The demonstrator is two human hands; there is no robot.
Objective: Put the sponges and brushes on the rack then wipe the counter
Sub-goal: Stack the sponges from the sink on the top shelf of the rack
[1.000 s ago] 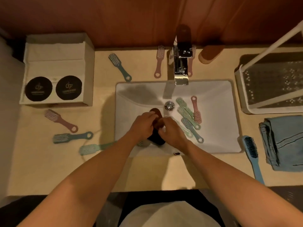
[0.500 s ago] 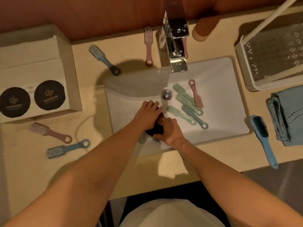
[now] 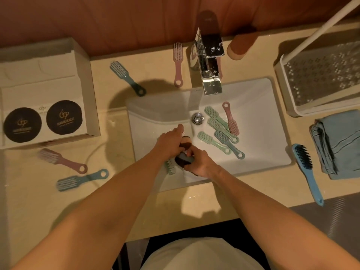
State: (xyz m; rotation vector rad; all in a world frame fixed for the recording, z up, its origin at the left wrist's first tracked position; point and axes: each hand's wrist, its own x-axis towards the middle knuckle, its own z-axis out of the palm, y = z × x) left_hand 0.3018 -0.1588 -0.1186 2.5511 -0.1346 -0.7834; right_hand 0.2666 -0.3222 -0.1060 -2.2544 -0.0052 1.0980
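Early stage, we judge. Both hands meet low in the white rectangular sink [image 3: 263,133]. The left hand [image 3: 171,142] and right hand [image 3: 197,163] are close together, fingers curled on a dark brown rounded sponge [image 3: 184,159]; what it is exactly we cannot tell. The white perforated rack [image 3: 280,75] at right shows no brush or sponge. Small pastel plastic brushes [image 3: 206,138] lie in the basin, with more on the beige counter [image 3: 39,211], plus a long blue brush [image 3: 306,168]. The folded blue cloth [image 3: 339,145] is untouched, so wiping is not begun.
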